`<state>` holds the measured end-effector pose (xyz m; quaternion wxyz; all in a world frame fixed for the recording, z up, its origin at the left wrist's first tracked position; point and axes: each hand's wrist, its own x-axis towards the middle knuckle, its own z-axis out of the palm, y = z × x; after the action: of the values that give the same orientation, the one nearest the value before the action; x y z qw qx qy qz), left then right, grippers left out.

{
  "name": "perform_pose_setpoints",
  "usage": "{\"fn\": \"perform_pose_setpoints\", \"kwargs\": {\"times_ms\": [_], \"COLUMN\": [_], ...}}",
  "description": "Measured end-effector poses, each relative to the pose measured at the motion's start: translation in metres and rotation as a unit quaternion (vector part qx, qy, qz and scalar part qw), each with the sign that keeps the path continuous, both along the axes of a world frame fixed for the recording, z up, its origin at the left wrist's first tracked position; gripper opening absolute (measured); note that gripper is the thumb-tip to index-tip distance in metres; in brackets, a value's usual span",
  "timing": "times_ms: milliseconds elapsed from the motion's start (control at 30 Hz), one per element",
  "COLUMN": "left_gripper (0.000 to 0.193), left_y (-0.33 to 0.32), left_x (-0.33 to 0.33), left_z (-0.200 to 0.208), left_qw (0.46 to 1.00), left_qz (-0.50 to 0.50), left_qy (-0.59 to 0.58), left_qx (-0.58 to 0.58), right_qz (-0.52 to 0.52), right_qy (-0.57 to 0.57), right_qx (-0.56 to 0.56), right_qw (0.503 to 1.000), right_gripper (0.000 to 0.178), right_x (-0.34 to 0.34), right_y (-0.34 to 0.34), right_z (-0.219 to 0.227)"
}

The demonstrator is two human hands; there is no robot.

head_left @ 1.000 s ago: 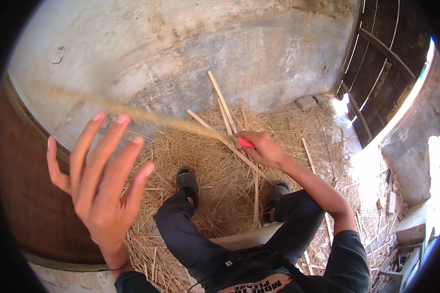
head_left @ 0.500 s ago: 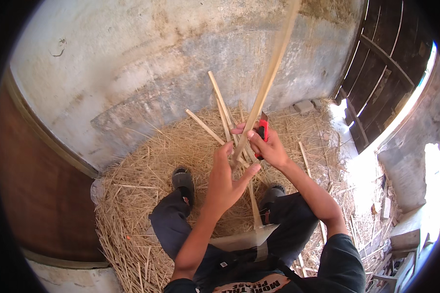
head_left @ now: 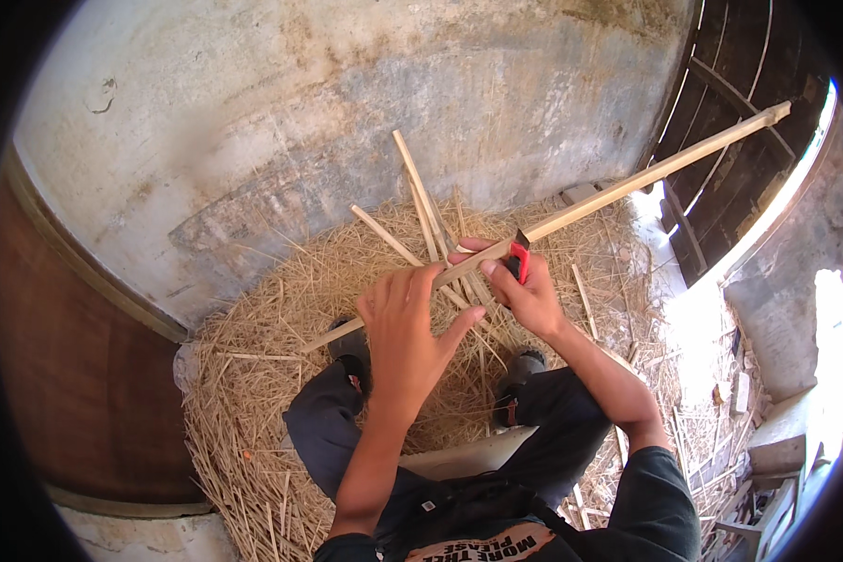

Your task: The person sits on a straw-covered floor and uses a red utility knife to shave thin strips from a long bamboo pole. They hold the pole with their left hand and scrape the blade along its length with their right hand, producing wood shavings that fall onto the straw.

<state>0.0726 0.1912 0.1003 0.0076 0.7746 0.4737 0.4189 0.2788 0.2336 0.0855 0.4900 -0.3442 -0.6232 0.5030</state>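
My right hand (head_left: 532, 298) is closed around a red-and-black utility knife (head_left: 520, 262), its dark blade pointing up, and also pinches a long pale wooden strip (head_left: 660, 170). The strip slants from low left, behind my left hand, up to the far right. My left hand (head_left: 405, 323) lies over the strip's lower part with fingers extended and thumb spread well away. Its fingertips are partly hidden, and I cannot tell how firmly they touch the strip. Beyond my hands, several more pale strips (head_left: 412, 173) lean and cross over the straw.
Straw and shavings (head_left: 253, 393) cover the floor around my boots (head_left: 525, 365). A stained wall (head_left: 347, 112) rises ahead. To the left is a brown panel (head_left: 84, 356); at the far right stand a dark slatted door (head_left: 740, 75) and a wooden frame (head_left: 768, 515).
The long strip has swung from nearly upright to a shallow slant toward the right, its lower end now out at left. My left hand has shifted left and up over it.
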Motion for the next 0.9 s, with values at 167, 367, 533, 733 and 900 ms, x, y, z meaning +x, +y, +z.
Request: {"fn": "perform_pose_setpoints", "kwargs": {"times_ms": [167, 367, 533, 733, 900], "left_gripper": [0.036, 0.031, 0.047, 0.070, 0.086], "left_y": [0.018, -0.003, -0.037, -0.060, -0.048], "left_x": [0.001, -0.025, -0.044, -0.057, -0.075], "left_z": [-0.003, 0.017, 0.023, 0.025, 0.013], "left_qw": [0.998, 0.995, 0.988, 0.976, 0.985], "left_qz": [-0.023, -0.092, -0.094, -0.095, -0.073], "left_qy": [-0.036, -0.027, -0.045, 0.009, 0.045], "left_qx": [0.045, -0.007, -0.117, -0.195, -0.147], "right_qz": [-0.008, 0.017, 0.018, 0.002, -0.030], "right_qy": [0.028, 0.022, 0.052, 0.070, 0.067], "right_qx": [-0.007, 0.064, 0.053, 0.058, 0.085], "right_qw": [1.000, 0.998, 0.997, 0.996, 0.994], "right_gripper": [0.041, 0.050, 0.057, 0.043, 0.046], "right_x": [-0.010, 0.009, 0.027, 0.017, 0.012], "right_y": [-0.019, -0.029, -0.032, -0.035, -0.029], "right_z": [0.018, 0.028, 0.030, 0.020, 0.021]}}
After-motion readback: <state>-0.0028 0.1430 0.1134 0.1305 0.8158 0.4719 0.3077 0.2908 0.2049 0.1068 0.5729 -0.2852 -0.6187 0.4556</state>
